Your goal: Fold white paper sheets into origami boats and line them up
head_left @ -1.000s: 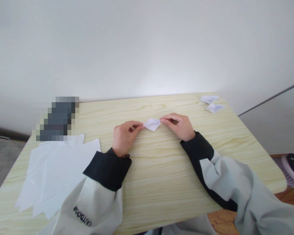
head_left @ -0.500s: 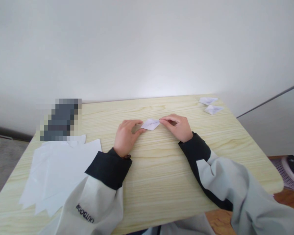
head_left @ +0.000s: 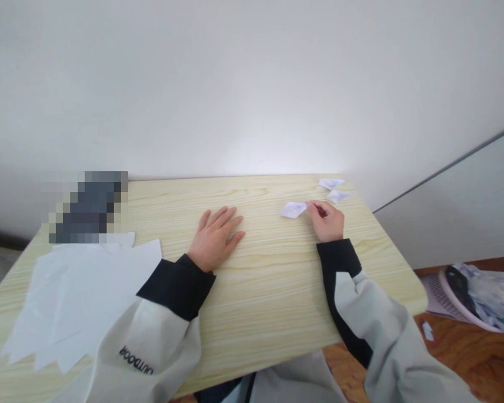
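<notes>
Between the thumb and fingers of my right hand is one pointed end of a small folded paper boat. The boat is white and pinched at its right tip, over the right part of the table. My left hand lies with fingers spread on the wooden tabletop, holding nothing. Two similar folded paper boats, a farther one and a nearer one, rest at the back right, just beyond my right hand.
White paper sheets lie fanned out at the left, below a pixelated dark object. A wall borders the table's back edge. On the floor at right stand a filled pink basket and a paper scrap.
My left hand has let go of the folded paper boat and spread its fingers on the table. My right hand has carried the boat to the right. The view has turned rightward.
</notes>
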Motion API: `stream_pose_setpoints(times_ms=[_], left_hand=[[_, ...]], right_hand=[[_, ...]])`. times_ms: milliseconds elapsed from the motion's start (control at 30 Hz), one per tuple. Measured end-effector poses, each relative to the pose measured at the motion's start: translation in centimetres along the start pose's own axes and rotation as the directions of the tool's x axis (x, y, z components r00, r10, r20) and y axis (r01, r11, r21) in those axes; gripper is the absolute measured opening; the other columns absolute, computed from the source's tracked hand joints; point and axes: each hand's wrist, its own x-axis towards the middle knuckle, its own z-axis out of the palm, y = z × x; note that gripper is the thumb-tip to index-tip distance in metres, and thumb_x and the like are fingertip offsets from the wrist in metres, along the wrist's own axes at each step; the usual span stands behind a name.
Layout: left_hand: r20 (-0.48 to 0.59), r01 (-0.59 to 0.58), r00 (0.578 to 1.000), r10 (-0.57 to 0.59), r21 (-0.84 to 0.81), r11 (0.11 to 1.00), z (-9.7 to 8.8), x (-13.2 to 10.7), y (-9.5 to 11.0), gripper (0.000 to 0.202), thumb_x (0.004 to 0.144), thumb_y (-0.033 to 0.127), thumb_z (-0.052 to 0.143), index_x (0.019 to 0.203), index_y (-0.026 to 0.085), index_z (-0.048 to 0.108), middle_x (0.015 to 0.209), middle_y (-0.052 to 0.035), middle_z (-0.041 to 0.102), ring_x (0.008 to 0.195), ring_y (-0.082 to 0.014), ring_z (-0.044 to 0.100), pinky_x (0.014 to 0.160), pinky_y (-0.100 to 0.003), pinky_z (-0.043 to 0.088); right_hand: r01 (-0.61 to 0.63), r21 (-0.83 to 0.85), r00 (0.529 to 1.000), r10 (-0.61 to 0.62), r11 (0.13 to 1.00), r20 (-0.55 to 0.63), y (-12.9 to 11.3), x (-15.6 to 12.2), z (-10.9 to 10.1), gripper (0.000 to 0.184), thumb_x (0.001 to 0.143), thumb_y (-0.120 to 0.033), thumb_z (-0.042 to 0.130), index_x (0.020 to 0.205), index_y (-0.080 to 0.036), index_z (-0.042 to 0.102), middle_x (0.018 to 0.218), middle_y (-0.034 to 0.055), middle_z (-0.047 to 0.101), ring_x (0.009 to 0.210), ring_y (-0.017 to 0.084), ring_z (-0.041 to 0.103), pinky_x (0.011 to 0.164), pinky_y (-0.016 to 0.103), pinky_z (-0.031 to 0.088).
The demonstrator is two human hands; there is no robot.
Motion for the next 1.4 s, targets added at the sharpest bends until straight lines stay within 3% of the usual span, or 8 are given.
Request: stream_pose_setpoints(times_ms=[167, 333, 500, 800, 933, 1133, 1267, 1400], left_hand=[[0.025, 0.006, 1.0, -0.007, 0.007, 1.0, 0.0, 0.1, 0.3, 0.04, 0.092, 0.039, 0.041, 0.123, 0.02, 0.058, 0.14, -0.0084, 0.049, 0.133, -0.0267, 0.039, 0.111, -0.052, 0.024], [0.024, -0.001, 1.0, 0.001, 0.012, 1.0, -0.1, 0.2, 0.3, 0.04, 0.092, 0.039, 0.041, 0.122, 0.019, 0.059, 0.139, -0.0085, 0.049, 0.132, -0.0269, 0.04, 0.11, -0.053, 0.024], [0.016, -0.007, 1.0, 0.006, 0.006, 1.0, -0.1, 0.2, 0.2, 0.04, 0.092, 0.039, 0.041, 0.122, 0.019, 0.059, 0.139, -0.0091, 0.05, 0.132, -0.0276, 0.04, 0.11, -0.053, 0.025], [0.022, 0.0, 1.0, 0.0, 0.019, 1.0, -0.2, 0.3, 0.3, 0.041, 0.092, 0.04, 0.04, 0.122, 0.019, 0.059, 0.139, -0.009, 0.05, 0.132, -0.027, 0.04, 0.111, -0.052, 0.024], [0.022, 0.008, 1.0, -0.008, 0.004, 1.0, -0.4, 0.3, 0.5, 0.04, 0.091, 0.039, 0.041, 0.121, 0.021, 0.059, 0.138, -0.0092, 0.051, 0.132, -0.0274, 0.04, 0.11, -0.053, 0.024], [0.018, 0.026, 0.999, -0.026, 0.029, 0.999, -0.2, -0.1, 0.9, 0.039, 0.093, 0.036, 0.04, 0.123, 0.02, 0.058, 0.139, -0.0088, 0.049, 0.132, -0.027, 0.039, 0.11, -0.052, 0.025], [-0.003, 0.044, 0.999, -0.044, 0.054, 0.998, -0.5, -0.5, 1.5, 0.033, 0.093, 0.031, 0.041, 0.118, 0.021, 0.06, 0.133, -0.0082, 0.055, 0.126, -0.0257, 0.046, 0.107, -0.045, 0.033], [0.036, 0.107, 0.993, -0.111, 0.095, 0.99, -2.2, -1.8, 2.2, 0.03, 0.091, 0.021, 0.043, 0.114, 0.02, 0.061, 0.123, -0.0077, 0.059, 0.114, -0.024, 0.052, 0.098, -0.039, 0.042]], right_hand=[[-0.157, -0.24, 0.967, 0.1, 0.958, -0.234, 4.1, 1.3, -5.0, 0.037, 0.075, -0.043, 0.055, 0.084, -0.012, 0.072, 0.079, 0.0107, 0.071, 0.065, 0.019, 0.061, 0.067, 0.033, 0.049], [-0.274, -0.367, 0.942, 0.171, 0.889, -0.288, 7.0, 2.1, -7.7, 0.038, 0.073, -0.04, 0.053, 0.086, -0.01, 0.073, 0.077, 0.0126, 0.07, 0.064, 0.022, 0.061, 0.072, 0.038, 0.049], [-0.291, -0.39, 0.931, 0.166, 0.873, -0.325, 7.8, 2.4, -8.1, 0.037, 0.072, -0.039, 0.051, 0.085, -0.012, 0.073, 0.075, 0.0113, 0.069, 0.063, 0.022, 0.06, 0.073, 0.039, 0.048], [-0.124, -0.431, 0.948, -0.021, 0.894, -0.317, 8.2, 2.2, -7.5, 0.036, 0.075, -0.036, 0.052, 0.095, -0.012, 0.07, 0.074, 0.0074, 0.062, 0.063, 0.018, 0.051, 0.073, 0.037, 0.046], [0.036, -0.442, 0.949, -0.169, 0.896, -0.267, 6.2, 1.5, -6.1, 0.029, 0.075, -0.032, 0.055, 0.091, -0.013, 0.07, 0.074, 0.0065, 0.057, 0.075, 0.021, 0.052, 0.076, 0.038, 0.045], [0.362, -0.346, 0.923, -0.384, 0.866, 0.007, 0.2, -1.5, -1.8, 0.018, 0.08, -0.023, 0.054, 0.091, -0.019, 0.068, 0.084, 0.0069, 0.059, 0.085, 0.023, 0.056, 0.082, 0.039, 0.044], [0.465, -0.221, 0.885, -0.444, 0.857, 0.141, -3.3, -3.4, 0.9, 0.015, 0.083, -0.02, 0.053, 0.09, -0.021, 0.066, 0.083, 0.0057, 0.062, 0.084, 0.022, 0.056, 0.08, 0.036, 0.046], [0.503, -0.089, 0.844, -0.467, 0.859, 0.265, -5.7, -4.6, 3.0, 0.015, 0.085, -0.018, 0.05, 0.09, -0.021, 0.065, 0.087, 0.0054, 0.065, 0.086, 0.021, 0.058, 0.079, 0.034, 0.047]])
